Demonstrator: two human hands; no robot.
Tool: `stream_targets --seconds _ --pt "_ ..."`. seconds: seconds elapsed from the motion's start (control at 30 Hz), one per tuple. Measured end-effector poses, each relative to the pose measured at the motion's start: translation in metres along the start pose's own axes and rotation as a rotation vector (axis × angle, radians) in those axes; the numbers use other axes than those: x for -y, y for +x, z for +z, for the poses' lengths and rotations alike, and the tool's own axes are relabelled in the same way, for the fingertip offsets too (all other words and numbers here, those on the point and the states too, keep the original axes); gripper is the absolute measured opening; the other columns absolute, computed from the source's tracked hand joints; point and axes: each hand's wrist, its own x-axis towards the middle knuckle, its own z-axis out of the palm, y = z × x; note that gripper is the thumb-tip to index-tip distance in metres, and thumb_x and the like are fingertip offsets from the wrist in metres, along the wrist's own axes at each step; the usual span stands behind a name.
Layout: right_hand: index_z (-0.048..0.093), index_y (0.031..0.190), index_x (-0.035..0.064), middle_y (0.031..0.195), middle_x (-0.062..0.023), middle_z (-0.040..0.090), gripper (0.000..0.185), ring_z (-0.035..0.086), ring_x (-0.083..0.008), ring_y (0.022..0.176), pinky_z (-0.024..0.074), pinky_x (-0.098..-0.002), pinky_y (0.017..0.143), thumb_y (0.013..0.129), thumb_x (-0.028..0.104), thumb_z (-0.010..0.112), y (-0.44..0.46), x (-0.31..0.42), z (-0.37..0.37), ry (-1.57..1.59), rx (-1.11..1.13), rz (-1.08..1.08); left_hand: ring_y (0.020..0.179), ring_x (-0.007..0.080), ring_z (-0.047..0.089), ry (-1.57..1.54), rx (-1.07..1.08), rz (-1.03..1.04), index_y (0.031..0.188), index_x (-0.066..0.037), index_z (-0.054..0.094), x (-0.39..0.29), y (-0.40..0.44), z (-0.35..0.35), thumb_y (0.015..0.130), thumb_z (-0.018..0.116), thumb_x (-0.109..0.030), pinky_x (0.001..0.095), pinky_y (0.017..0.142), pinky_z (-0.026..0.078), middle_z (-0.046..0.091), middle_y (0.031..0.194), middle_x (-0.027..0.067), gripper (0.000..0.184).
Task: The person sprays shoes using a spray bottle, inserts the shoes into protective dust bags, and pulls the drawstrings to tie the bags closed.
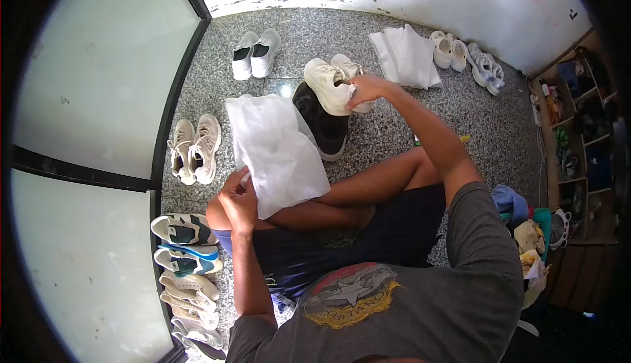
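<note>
My left hand (240, 198) is closed on the lower left edge of a white cloth bag or sheet (276, 152), which lies over my lap and the floor; I cannot tell which it is. Further forward, my right hand (369, 92) grips the heel of a cream sneaker (327, 83). A second cream sneaker (346, 64) shows just behind that one, partly hidden by it. Beneath the pair is a black shoe or dark item (321, 123), largely covered by the sneakers and the white cloth.
White slip-on shoes (265, 52) stand by the wall, beige sneakers (205, 149) to the left. Several more shoes (187, 258) line the glass door. Folded white cloth (405, 57), white clogs (450, 50) and sandals (485, 68) sit back right. A cluttered shelf (578, 133) borders the right.
</note>
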Motion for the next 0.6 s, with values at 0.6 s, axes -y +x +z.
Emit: stream_targets --seconds 0.6 --pt "0.070 0.100 -0.0012 0.103 -0.0143 0.060 0.062 0.062 -0.0329 0.102 0.0496 -0.0431 0.090 0.063 0.044 0.090 -0.157 0.043 -0.015 -0.051 -0.557 -0.096 0.069 0.0124 0.058 0.346 -0.163 0.078 0.110 0.008 0.071 0.017 0.043 -0.084 0.080 0.051 0.009 0.0304 0.061 0.048 0.068 0.075 0.0105 0.036"
